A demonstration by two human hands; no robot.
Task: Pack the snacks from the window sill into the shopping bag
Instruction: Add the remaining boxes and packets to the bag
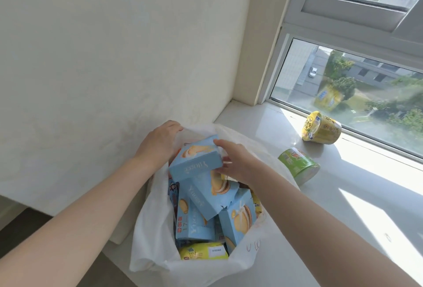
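A white plastic shopping bag (148, 236) stands open on the window sill (343, 195), filled with several light blue biscuit boxes and a yellow packet (203, 251) at its near side. My left hand (160, 142) grips the bag's far rim and holds it open. My right hand (235, 161) holds the topmost blue biscuit box (195, 161) by its right end, just above the other boxes. On the sill to the right lie a green cup snack (298, 165) and a yellow cup snack (320, 127), both on their sides.
A cream wall rises on the left behind the bag. The window glass and its white frame (270, 76) run along the sill's far side. Sunlight falls across the sill on the right. A dark floor shows at the lower left.
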